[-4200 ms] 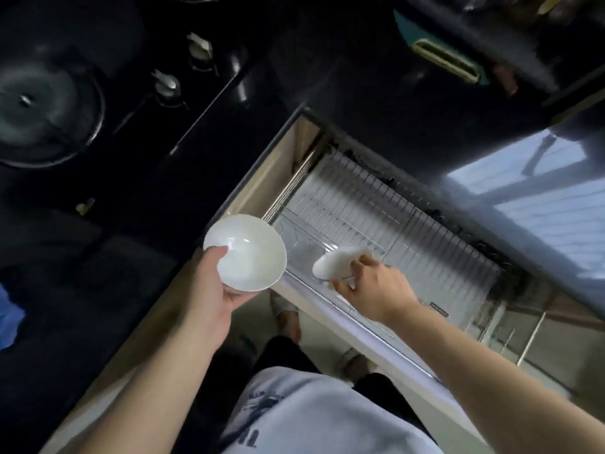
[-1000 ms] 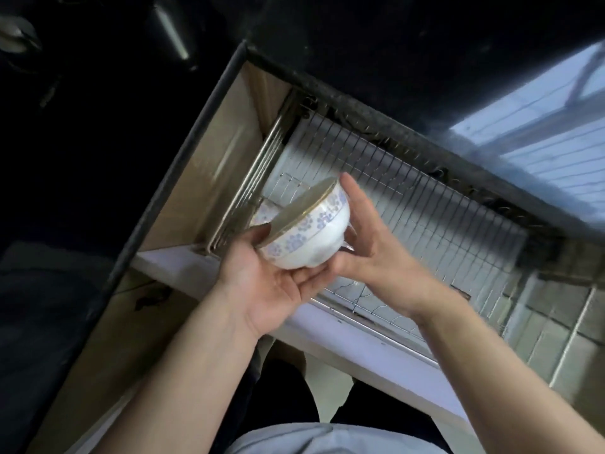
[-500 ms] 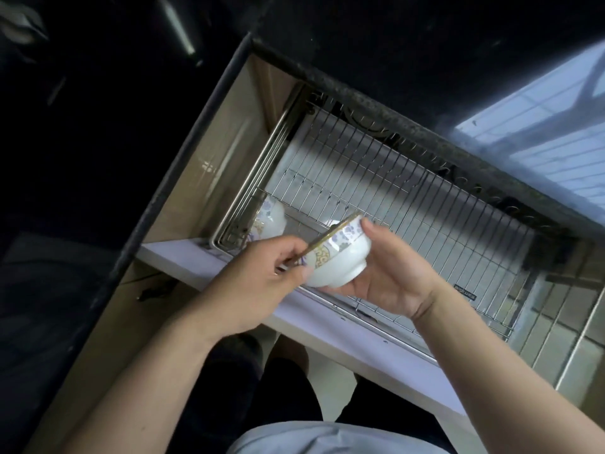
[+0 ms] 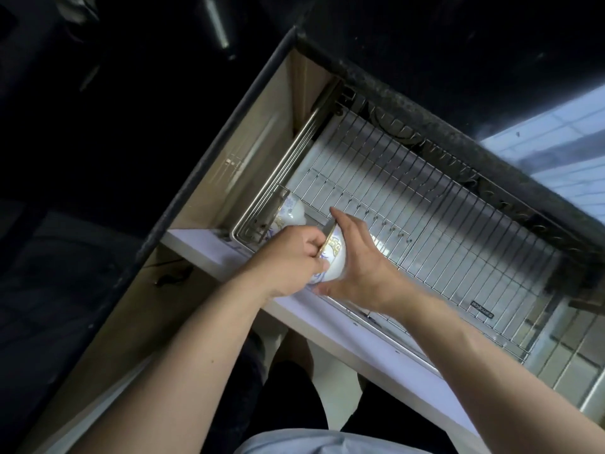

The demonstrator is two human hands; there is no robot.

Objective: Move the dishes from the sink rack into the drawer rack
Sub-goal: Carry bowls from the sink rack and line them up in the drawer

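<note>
Head view: patterned bowl (image 4: 334, 257) tipped on edge over drawer rack (image 4: 425, 204), near front-left corner. Left hand (image 4: 288, 260) pinching rim, right hand (image 4: 357, 257) cupping base w/ curled fingers, prob. to slot it upright beside 1 racked bowl (image 4: 293, 211).

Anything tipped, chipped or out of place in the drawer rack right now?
Nothing stands out. Both hands, left hand and right hand, hold a patterned bowl on edge over the near left corner of the drawer rack, beside another bowl already standing there. No chips or spills show, though the hands hide much of the bowl.
</note>
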